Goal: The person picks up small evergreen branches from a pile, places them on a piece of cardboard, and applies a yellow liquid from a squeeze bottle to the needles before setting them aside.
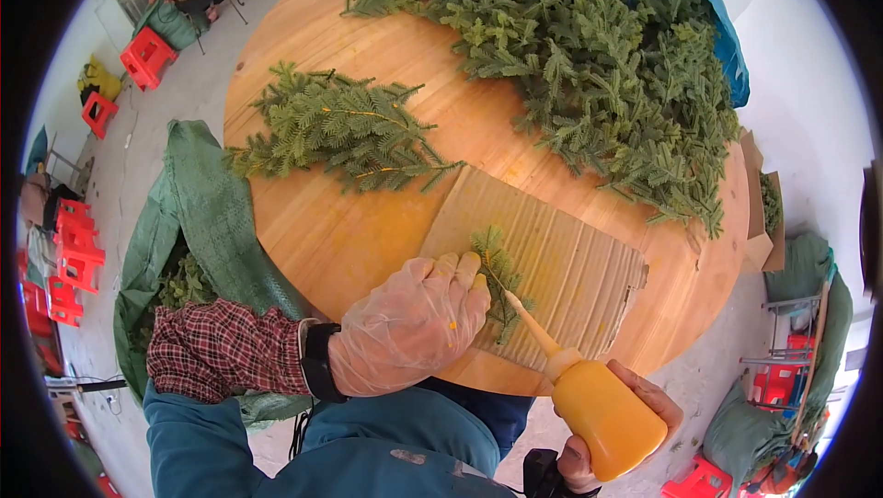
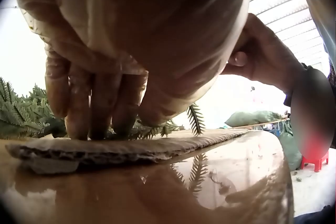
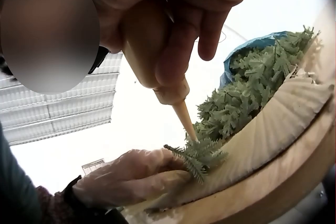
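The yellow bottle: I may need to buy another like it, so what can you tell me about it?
The bottle is orange-yellow, smooth and glossy, apparently plastic, with rounded shoulders, a paler collar and a long tapering nozzle. It is tilted nozzle-down, held up off the table in the right hand. The nozzle's tip is at the stem of a sprig over the cardboard. No label shows; how full it is cannot be told.
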### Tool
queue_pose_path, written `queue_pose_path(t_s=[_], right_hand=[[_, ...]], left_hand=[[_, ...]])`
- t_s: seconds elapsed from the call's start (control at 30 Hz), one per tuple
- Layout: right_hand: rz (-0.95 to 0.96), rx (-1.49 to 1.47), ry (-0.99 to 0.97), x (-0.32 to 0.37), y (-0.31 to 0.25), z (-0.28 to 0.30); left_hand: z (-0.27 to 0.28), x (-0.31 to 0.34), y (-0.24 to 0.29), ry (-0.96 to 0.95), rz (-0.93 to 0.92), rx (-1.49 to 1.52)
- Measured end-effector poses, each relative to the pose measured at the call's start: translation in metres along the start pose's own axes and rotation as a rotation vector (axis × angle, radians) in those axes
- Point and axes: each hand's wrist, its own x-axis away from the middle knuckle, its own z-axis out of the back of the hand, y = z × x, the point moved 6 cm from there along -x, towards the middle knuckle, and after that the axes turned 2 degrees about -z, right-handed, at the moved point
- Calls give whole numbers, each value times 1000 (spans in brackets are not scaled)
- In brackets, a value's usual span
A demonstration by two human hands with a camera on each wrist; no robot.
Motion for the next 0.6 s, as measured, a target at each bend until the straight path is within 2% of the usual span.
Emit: queue_pose_path(t_s=[0.23,0.37,0.43,0.47,0.57,0.6], right_hand=[[90,76,-99,-5,-13,6],[68,13,28,-3,-12,13],[-103,-66,86,-1,-8,20],[-189,-105,114,0,-4,23],[-139,-158,211,0,5,29],[-113,-184,260,-1,9,32]], left_hand=[[0,1,1,-19,-4,8],[19,2,-12,-48,39,84],[23,-1,-25,-57,57,116],[26,-5,-32,-3,31,130],[29,-13,-49,104,-18,152],[21,-16,-48,140,-88,207]])
